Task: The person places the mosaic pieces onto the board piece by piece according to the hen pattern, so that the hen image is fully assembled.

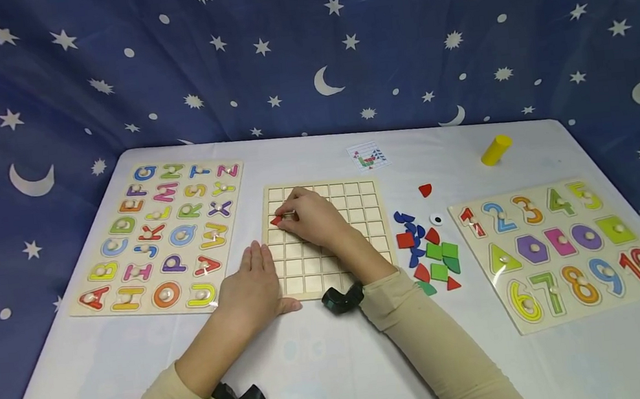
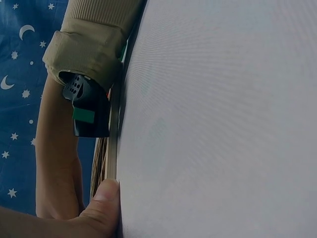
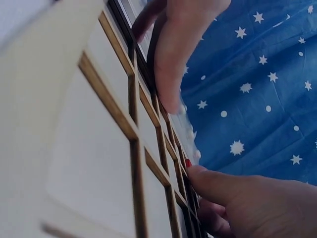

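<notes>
A right hand [image 1: 316, 218] pinched a red piece [image 1: 276, 220] over a gridded board [image 1: 302, 267], the left hand [image 1: 251, 289] rested straight-fingered at its corner

tabletop play area, type of building indeterminate; indicators: white-covered table [image 1: 339, 379], star-and-moon curtain [image 1: 304, 51], letter puzzle [image 1: 163, 242], number puzzle [image 1: 566, 261].

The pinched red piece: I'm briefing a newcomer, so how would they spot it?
On the white table, find the wooden grid board, between the letter board and the number board. Near its left edge, the right hand pinches the red piece. It alone shows at the grid; the other loose pieces lie to the right.
</notes>
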